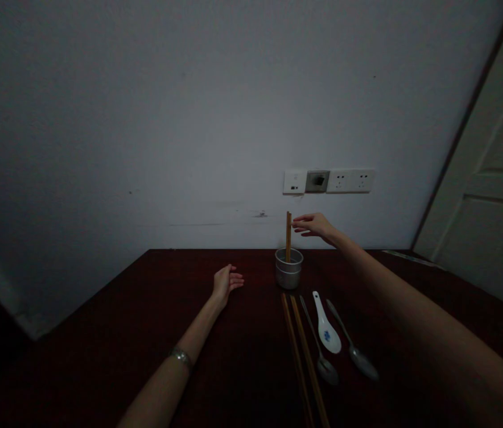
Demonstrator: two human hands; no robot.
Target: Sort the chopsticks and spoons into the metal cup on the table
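Observation:
A pair of wooden chopsticks (288,236) stands nearly upright in a grey metal cup (288,277) towards the back of the table. Just right of their upper ends is my right hand (316,224), fingers stretched out and apart; its fingertips come right up to the chopsticks, and whether they touch is hard to tell. My left hand (223,282) rests on its side on the table left of the cup, open, holding nothing. In front of the cup lie two more chopsticks (298,356), a thin metal spoon (326,370), a white ceramic spoon (329,336) and another metal spoon (362,361).
The dark red table (144,333) meets a pale wall (189,131) at its back edge. Sockets and a switch (328,181) are set in the wall above the cup. A panelled door (492,178) stands at the right. A flat strip (412,258) lies at the back right.

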